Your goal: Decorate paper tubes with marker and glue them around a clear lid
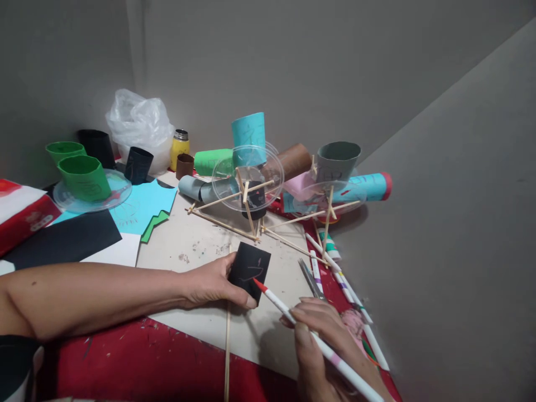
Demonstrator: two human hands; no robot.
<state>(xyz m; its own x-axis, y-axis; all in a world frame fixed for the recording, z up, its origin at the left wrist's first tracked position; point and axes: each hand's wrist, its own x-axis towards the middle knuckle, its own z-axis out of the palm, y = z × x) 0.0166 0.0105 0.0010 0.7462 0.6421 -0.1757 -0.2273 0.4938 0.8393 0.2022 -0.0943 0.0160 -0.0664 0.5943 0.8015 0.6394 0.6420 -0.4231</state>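
My left hand (218, 283) grips a small black paper cup (249, 269), laid on its side on a beige board (196, 240). My right hand (322, 335) is closed round a white marker with a red tip (293, 315). The tip touches the black cup, where faint lines are drawn. Behind stands a wheel of wooden sticks and clear plastic plates (248, 178) carrying coloured paper cups.
Scissors (310, 279) and more markers (335, 265) lie right of the board. Green cups (84, 177) on a clear plate, black and blue paper sheets (142, 206), a yellow bottle (180, 146), a plastic bag (140, 125) and a red box (23, 215) lie left. Grey walls close in behind and at right.
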